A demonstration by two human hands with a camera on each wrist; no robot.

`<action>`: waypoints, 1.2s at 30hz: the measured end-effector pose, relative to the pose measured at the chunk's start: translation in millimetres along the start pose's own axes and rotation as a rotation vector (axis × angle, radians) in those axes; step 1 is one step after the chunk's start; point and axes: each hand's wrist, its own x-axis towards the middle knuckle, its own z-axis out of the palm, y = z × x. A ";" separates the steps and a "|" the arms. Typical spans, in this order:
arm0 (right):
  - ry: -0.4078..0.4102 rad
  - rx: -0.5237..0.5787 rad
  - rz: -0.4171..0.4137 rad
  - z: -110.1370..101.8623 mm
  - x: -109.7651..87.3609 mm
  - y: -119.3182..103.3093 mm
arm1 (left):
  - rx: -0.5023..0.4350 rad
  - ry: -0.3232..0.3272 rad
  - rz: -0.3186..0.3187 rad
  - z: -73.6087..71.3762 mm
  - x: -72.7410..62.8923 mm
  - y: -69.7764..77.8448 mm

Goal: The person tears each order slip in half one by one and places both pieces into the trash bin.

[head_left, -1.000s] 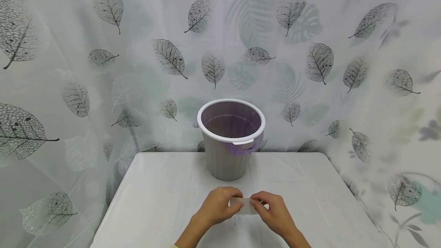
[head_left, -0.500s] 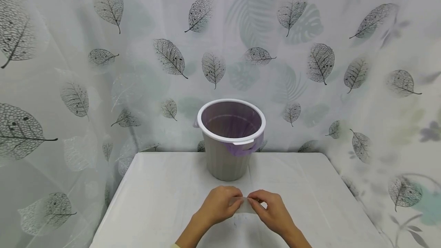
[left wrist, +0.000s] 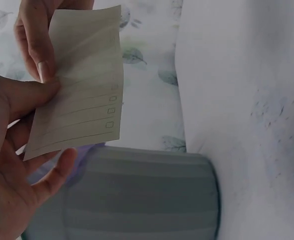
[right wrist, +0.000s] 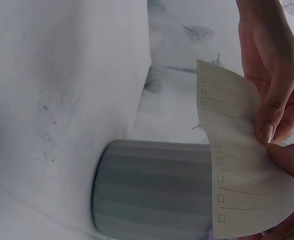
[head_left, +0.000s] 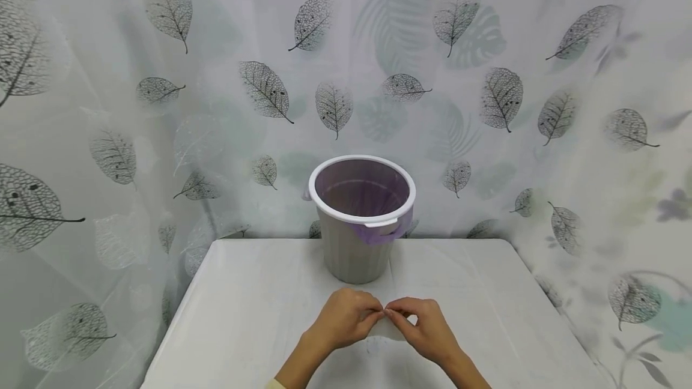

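Observation:
Both hands hold one small pale sheet of note paper [head_left: 384, 330] by its upper edge, low over the table. Printed lines and a row of tick boxes show on the paper [left wrist: 87, 75] in the left wrist view. My left hand [head_left: 346, 320] pinches it between thumb and fingers. Close beside it, my right hand [head_left: 424, 326] pinches the same edge, and the fingertips of the two hands meet at the middle. In the right wrist view the sheet [right wrist: 236, 165] bends slightly and looks whole. Some of the fingers are hidden behind it.
A grey bin [head_left: 357, 251] with a white rim and a purple liner bag [head_left: 381, 233] stands upright behind the hands. It rests on a white-covered table [head_left: 259, 305]. A leaf-patterned curtain [head_left: 216, 137] hangs along the back and sides.
My right hand has moved left along the paper's upper edge, closing the gap to the left hand until the fingertips meet. The left hand has shifted only slightly. The bin is unmoved.

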 end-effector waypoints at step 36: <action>0.139 0.099 0.425 -21.5 10.5 -2.2 | -0.007 0.225 0.012 -12.4 0.8 -11.8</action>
